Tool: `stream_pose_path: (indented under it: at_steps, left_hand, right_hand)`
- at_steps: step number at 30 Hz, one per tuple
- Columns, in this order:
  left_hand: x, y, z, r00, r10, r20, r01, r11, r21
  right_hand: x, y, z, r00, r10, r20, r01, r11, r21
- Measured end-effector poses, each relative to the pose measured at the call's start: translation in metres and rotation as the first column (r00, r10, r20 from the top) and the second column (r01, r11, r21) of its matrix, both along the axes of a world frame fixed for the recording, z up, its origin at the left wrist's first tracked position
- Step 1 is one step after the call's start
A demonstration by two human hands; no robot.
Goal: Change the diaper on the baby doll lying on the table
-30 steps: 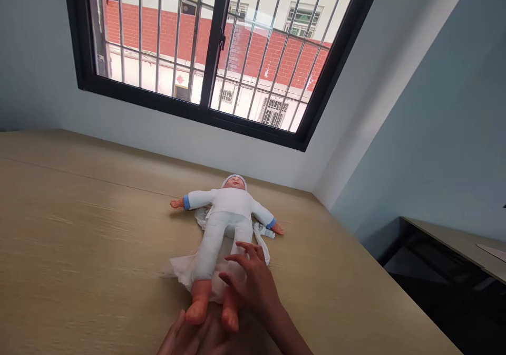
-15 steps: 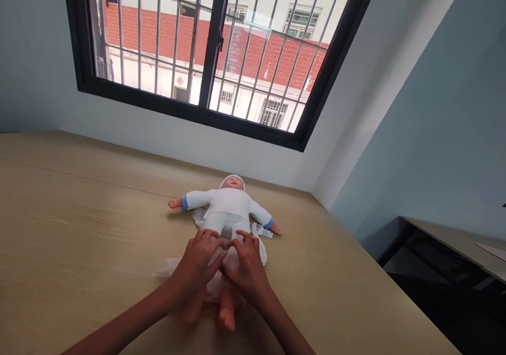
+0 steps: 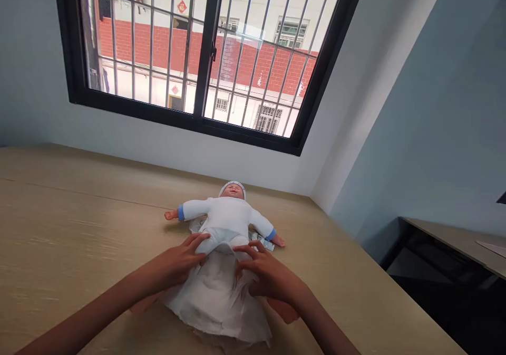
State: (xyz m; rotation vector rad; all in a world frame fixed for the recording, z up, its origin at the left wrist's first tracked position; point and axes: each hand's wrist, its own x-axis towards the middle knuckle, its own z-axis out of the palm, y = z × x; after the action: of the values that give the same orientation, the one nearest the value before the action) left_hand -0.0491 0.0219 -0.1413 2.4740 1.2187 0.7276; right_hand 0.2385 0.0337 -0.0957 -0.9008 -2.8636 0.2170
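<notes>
A baby doll point(image 3: 228, 213) in a white top with blue cuffs and a white cap lies face up on the wooden table point(image 3: 98, 228), arms spread. White thin material point(image 3: 221, 297) spreads from between its legs toward me. My left hand point(image 3: 184, 259) is at the doll's hip on the left, fingers curved at the edge of the white material. My right hand point(image 3: 264, 270) is at the other hip, its fingers bent over the material's right edge. The doll's feet show only partly beside the white material, under my forearms.
Behind the table is a wall with a black-framed, barred window point(image 3: 197, 120). A second table point(image 3: 446, 239) with a dark underside stands at the right. Crumpled white and patterned material point(image 3: 263, 240) lies beside the doll's waist.
My hands have moved apart, from close together over the doll's legs to its two hips. The white material now lies spread out, and the doll's legs have gone outward. The view has shifted slightly.
</notes>
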Motion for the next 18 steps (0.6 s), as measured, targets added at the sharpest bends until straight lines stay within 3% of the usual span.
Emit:
stream_pose_path:
  at_steps: [2,5,13,16,18]
  left_hand:
    - [0.002,0.0,-0.007,0.959,0.037,-0.282,-0.015,0.997,0.079]
    - [0.006,-0.005,-0.009,0.9,0.107,-0.423,-0.028,0.982,0.187]
    - [0.009,-0.003,-0.016,0.948,0.156,-0.278,-0.071,0.953,0.294]
    - [0.01,-0.004,-0.018,0.97,0.157,-0.185,-0.094,0.947,0.308]
    - [0.012,-0.005,-0.017,0.991,0.124,-0.057,-0.104,0.957,0.272]
  right_hand:
    - [-0.001,0.006,-0.013,0.999,0.031,0.037,-0.032,0.999,0.035]
    - [-0.004,0.007,-0.03,0.999,0.031,0.025,-0.033,0.995,0.094]
    - [-0.019,-0.004,-0.042,0.993,-0.097,-0.068,0.104,0.989,0.106]
    - [-0.02,0.004,-0.047,0.965,-0.178,-0.192,0.183,0.983,0.008]
    - [-0.019,0.013,-0.051,0.904,-0.278,-0.325,0.258,0.961,-0.103]
